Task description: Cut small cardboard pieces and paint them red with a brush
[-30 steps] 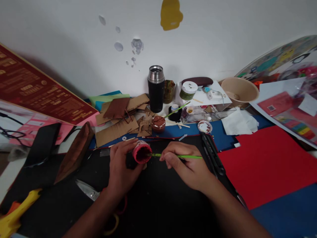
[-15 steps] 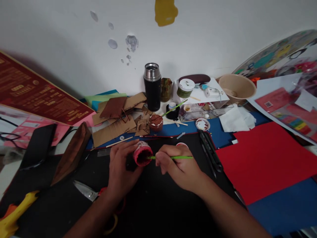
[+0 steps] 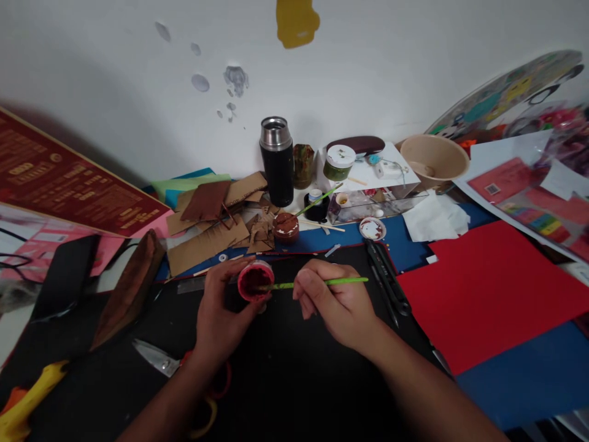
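Note:
My left hand point(image 3: 223, 313) is wrapped round a small paint jar point(image 3: 256, 280) with red paint on its rim and inner wall, its mouth tipped toward me. Between the thumb and fingers of my right hand point(image 3: 334, 301) is a thin green paintbrush point(image 3: 345, 281). The brush tip reaches inside the jar's mouth. Under my left forearm lie scissors point(image 3: 159, 357) with red and yellow handles, partly covered by the arm. A brown boat-shaped piece point(image 3: 127, 288) rests left of my left hand.
Behind my hands stand a brown paint jar point(image 3: 286, 228) with another green brush, a black flask point(image 3: 277, 166) and cardboard scraps point(image 3: 207, 245). At right lie a black utility knife point(image 3: 389, 276) and red paper point(image 3: 488, 294). A beige bowl point(image 3: 434, 158) sits farther back.
The jar in my left hand has turned, so its mouth shows more openly. My right hand has drawn slightly right with the brush, and the view has shifted a little.

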A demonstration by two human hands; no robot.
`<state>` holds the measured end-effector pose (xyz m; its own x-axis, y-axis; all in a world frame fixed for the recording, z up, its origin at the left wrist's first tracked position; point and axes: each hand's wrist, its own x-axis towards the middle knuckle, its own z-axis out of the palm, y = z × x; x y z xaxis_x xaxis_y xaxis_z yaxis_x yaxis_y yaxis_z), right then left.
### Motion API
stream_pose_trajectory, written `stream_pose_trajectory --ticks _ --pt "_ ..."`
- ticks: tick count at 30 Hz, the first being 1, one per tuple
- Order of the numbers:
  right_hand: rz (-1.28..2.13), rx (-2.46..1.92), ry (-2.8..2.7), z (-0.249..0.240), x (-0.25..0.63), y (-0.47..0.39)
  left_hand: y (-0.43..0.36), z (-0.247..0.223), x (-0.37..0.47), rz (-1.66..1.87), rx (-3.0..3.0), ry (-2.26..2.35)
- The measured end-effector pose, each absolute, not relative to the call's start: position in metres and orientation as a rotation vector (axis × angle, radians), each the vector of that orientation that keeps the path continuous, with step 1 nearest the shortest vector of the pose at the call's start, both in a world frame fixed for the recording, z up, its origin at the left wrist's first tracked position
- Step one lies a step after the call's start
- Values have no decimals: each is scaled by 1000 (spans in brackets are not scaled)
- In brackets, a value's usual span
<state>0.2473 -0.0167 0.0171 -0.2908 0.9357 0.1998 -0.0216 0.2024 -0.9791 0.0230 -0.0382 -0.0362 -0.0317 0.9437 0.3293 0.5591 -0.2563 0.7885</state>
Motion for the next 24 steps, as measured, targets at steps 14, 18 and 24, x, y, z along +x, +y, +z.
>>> stream_pose_trajectory --ticks 14,18,24 --pt "1266 -879 -1392 16 245 -19 -39 -40 23 1132 1783 1552" --pt "1255 -878 -1472 18 243 -19 -40 -39 24 1106 1860 1555" --pt "1212 -854 -1611 24 241 -21 -40 -36 25 1103 1934 1595"
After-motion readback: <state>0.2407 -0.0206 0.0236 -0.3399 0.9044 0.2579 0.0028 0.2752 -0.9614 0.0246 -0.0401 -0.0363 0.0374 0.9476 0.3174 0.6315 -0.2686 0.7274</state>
